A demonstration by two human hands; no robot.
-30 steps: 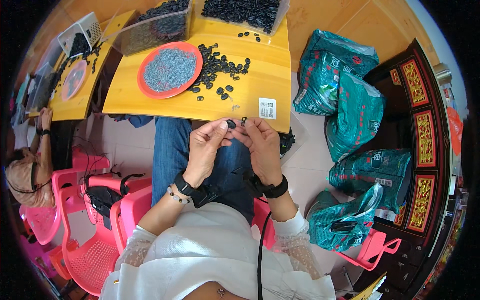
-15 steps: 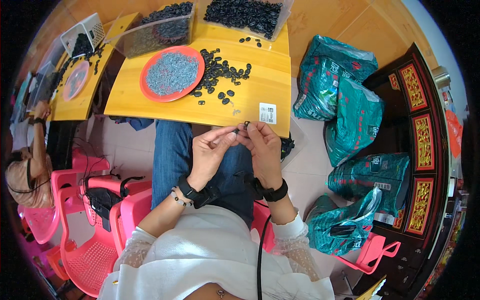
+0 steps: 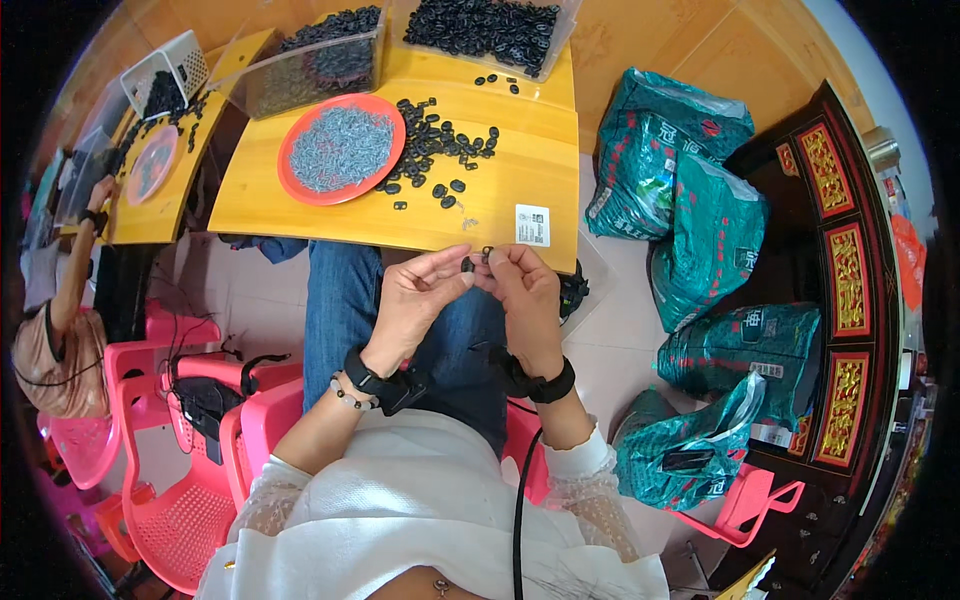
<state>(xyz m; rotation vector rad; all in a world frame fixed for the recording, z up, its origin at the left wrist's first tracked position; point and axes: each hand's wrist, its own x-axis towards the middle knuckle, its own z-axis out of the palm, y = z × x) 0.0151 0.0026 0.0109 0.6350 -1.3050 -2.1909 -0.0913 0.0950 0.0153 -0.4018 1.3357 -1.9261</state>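
Just in front of the table's near edge, my two hands are close together at chest level. My left hand (image 3: pixel 425 300) pinches a small black oval piece (image 3: pixel 467 265) by its thumb and fingers. In my right hand (image 3: pixel 528 290), thumb and fingertips grip another small black piece (image 3: pixel 487 254), which shows a light spot or hole. The two pieces are a little apart. On the yellow table (image 3: pixel 270 170), loose black oval pieces (image 3: pixel 430 140) lie scattered beside a red plate (image 3: pixel 287 178) heaped with thin silvery metal pins or screws (image 3: pixel 342 148).
Clear bins (image 3: pixel 262 88) of black pieces stand along the back. A white label (image 3: pixel 533 225) lies near the table's right corner. Green sacks (image 3: pixel 705 240) fill the floor at right, and pink chairs (image 3: pixel 180 520) stand at left. Another person's arm (image 3: pixel 75 255) reaches over a neighbouring table.
My left fingers have spread slightly, and the black piece in them shows more plainly. The other person's arm at left has moved up and farther over the neighbouring table.
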